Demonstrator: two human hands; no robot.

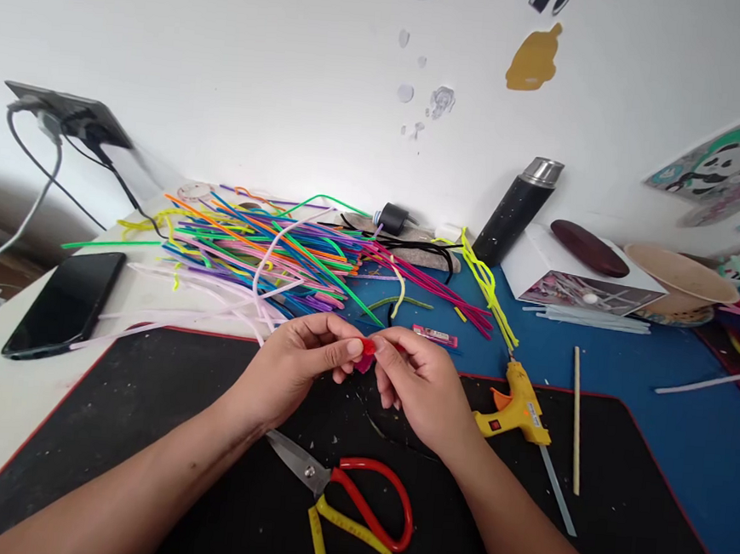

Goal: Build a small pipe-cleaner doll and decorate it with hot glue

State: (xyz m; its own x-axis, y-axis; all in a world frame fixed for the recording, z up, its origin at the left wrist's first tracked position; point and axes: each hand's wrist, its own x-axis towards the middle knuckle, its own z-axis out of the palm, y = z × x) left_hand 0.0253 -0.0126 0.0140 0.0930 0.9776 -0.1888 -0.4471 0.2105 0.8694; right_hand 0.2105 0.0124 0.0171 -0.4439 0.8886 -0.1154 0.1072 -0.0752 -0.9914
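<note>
Both hands meet over the far part of the black mat (202,452). Between their fingertips is a small piece of red and magenta pipe cleaner (364,360), mostly covered by the fingers. My left hand (303,357) pinches it from the left with thumb and forefinger. From the right, my right hand (417,379) pinches the same piece, its other fingers curled below. Below the hands lies a pair of scissors (309,473) with one red and one yellow handle. To the right rests a yellow hot glue gun (517,408) with a glue stick (558,492) in it.
A heap of coloured pipe cleaners (263,251) covers the back of the table. A black phone (66,304) lies at left. A dark thermos (520,208), a white tissue box (575,272) and a bowl (681,276) stand at back right. A wooden stick (576,421) lies beside the glue gun.
</note>
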